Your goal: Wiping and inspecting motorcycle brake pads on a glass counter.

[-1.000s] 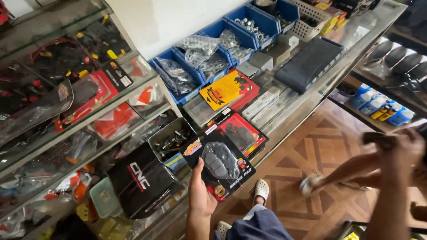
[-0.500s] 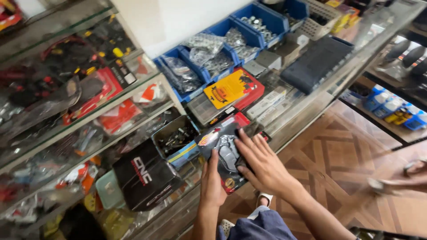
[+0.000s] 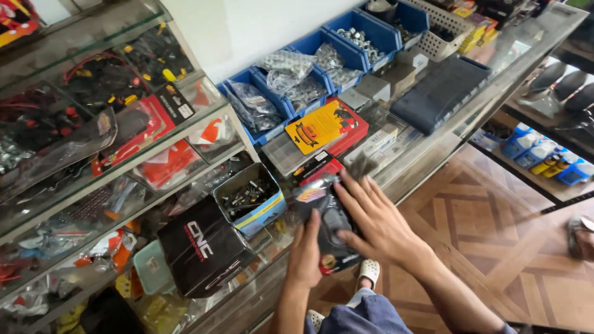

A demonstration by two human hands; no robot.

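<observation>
Black-and-red blister pack (image 3: pixel 331 232) | left hand (image 3: pixel 304 256) props its edge, grip closed on it | right hand (image 3: pixel 377 222) flat on top, fingers spread, steadying | glass surface (image 3: pixel 433 154) beneath

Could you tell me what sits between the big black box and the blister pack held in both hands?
In the head view, an open box of bolts sits between the black box and the blister pack.
</observation>
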